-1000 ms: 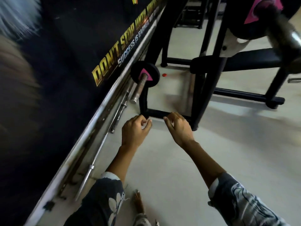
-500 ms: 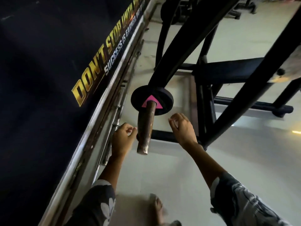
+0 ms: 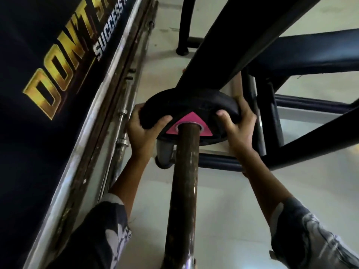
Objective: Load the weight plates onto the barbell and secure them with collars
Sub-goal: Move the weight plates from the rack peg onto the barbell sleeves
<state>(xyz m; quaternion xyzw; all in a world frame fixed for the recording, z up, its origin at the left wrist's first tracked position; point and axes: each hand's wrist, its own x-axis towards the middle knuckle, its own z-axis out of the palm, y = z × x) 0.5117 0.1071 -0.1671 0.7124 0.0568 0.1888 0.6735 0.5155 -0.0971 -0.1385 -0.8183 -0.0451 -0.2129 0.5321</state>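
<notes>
I am looking at a black round rubber weight plate with a pink triangular label (image 3: 174, 105). It is sitting on the rusty brown steel barbell (image 3: 185, 171), whose thick end is passing through the plate's centre hole and running back toward the camera. The left hand (image 3: 139, 136) is gripping the plate's left edge and the right hand (image 3: 240, 131) is gripping its right edge. Both thumbs are lying on the near face and the fingers are curling round the rim, so the hands are clamped on opposite sides with the bar between them.

A slanted black metal frame tube (image 3: 223, 45) is crossing just above the plate and hiding its far side. I cannot tell whether the plate is seated against the bar's stop.

A black padded bench (image 3: 310, 49) is lying to the right behind the frame. A few loose chrome bars (image 3: 122, 121) are lying along the foot of the wall at left. Above them a dark banner with gold lettering (image 3: 29, 152) is hanging. A pale tiled floor (image 3: 223, 210) is showing beneath the arms, and both arms are wearing dark patterned short sleeves (image 3: 101, 235).
</notes>
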